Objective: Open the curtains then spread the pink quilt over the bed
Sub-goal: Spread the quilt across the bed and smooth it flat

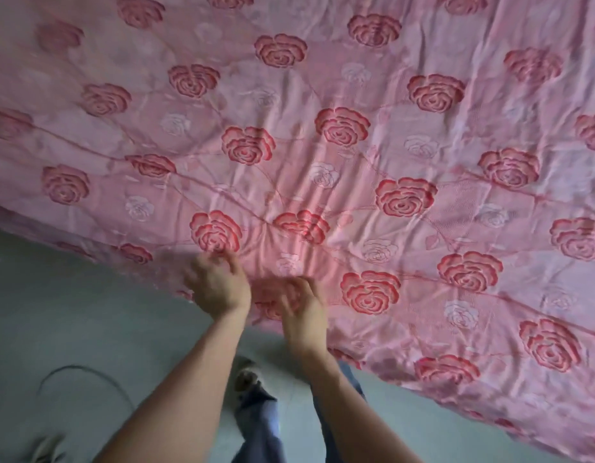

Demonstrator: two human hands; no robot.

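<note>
Pink quilt (356, 145) may bunch if your left hand (219, 289) and right hand (299, 305), fingers pressing loosely, drag unevenly.

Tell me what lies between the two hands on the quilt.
In the head view, only a narrow strip of the pink quilt separates the left hand from the right hand; nothing else lies there.

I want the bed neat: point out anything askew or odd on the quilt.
The pink quilt is spread but creased: folds fan out from the bunched patch near the left hand and right hand. No stains or tears visible.
</note>
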